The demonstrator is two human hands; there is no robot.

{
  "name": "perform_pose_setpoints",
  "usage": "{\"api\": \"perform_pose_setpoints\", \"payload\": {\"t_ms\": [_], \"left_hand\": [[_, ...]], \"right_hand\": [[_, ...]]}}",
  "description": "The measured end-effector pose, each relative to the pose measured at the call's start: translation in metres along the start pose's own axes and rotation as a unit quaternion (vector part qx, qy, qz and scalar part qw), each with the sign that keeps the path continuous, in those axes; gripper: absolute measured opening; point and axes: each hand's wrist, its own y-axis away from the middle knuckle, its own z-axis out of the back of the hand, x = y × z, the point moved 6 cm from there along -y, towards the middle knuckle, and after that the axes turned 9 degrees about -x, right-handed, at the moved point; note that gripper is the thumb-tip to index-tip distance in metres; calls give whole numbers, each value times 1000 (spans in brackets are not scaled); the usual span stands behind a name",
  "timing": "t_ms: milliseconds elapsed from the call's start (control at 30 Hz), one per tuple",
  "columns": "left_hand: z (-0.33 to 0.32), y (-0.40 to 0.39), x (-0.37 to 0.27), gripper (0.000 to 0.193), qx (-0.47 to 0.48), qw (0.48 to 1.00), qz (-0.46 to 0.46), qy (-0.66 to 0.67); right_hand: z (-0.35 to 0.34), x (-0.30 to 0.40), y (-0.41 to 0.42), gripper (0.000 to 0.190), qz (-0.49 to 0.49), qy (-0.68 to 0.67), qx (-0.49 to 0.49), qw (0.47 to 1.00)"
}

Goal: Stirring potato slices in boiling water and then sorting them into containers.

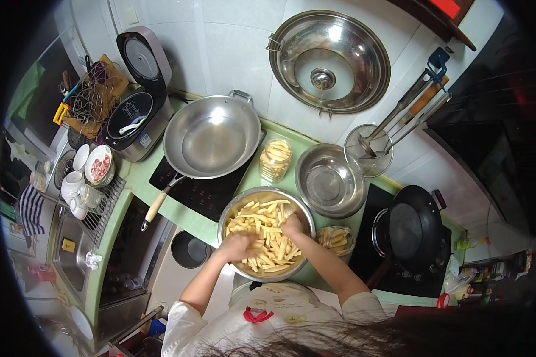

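Note:
In front of me a large steel bowl (223,214) holds a heap of pale potato strips (268,223). My left hand (239,246) is among the strips at the bowl's near left side, its fingers blurred and partly hidden. At the right side my right hand (291,224) reaches into the same heap, its fingertips hidden. Whether either hand grips strips cannot be told. Behind the bowl stands a clear jar (275,160) of similar strips. Another container of strips (336,240) sits right of the bowl, close to my right forearm.
A wide steel pan (212,136) rests on the induction hob (201,196), its handle pointing towards me. A second steel bowl (330,180) stands behind right. Farther right, a black wok (411,227) sits on the stove. An open rice cooker (138,120) and a dish rack (100,218) are left.

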Motion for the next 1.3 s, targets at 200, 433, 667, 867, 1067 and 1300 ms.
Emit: {"api": "perform_pose_setpoints", "payload": {"t_ms": [200, 433, 667, 867, 1067, 1300], "left_hand": [[-20, -105, 40, 31, 58, 975, 204, -74], [-61, -148, 56, 62, 169, 962, 197, -88], [-84, -135, 46, 45, 195, 872, 242, 378], [-51, -106, 27, 45, 148, 929, 100, 324], [0, -39, 5, 40, 82, 981, 28, 172], [23, 4, 44, 25, -57, 985, 102, 127]], "right_hand": [[9, 7, 16, 33, 93, -25, 32, 995], [-23, -30, -1, 36, -98, -224, 5, 970], [-30, -6, 0, 12, -189, -580, 125, 782], [0, -6, 22, 13, -11, -521, 138, 842], [41, 11, 89, 23, 242, -312, 155, 905], [59, -23, 81, 30, 203, -122, 161, 958]]}}
